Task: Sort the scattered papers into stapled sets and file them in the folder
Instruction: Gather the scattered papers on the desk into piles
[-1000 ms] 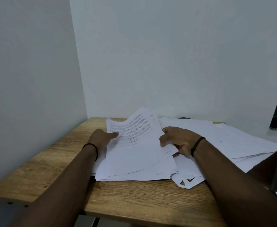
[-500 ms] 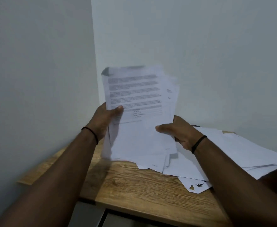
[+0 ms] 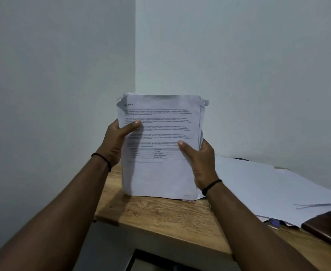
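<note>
the left hand (image 3: 115, 141) and the right hand (image 3: 201, 163) are clamped on opposite side edges of a stack of papers (image 3: 160, 149), thumbs across the printed front sheet and the other fingers hidden behind. the stack stands upright with its long axis vertical, printed side facing the camera, text the right way up, and its bottom edge at or just above the wooden worktop (image 3: 160, 218); i cannot tell which. to the right, more loose sheets (image 3: 268, 192) lie flat and overlapping on the worktop, partly covering a dark folder-like thing (image 3: 329, 227) at the right edge, its contents not visible.
</note>
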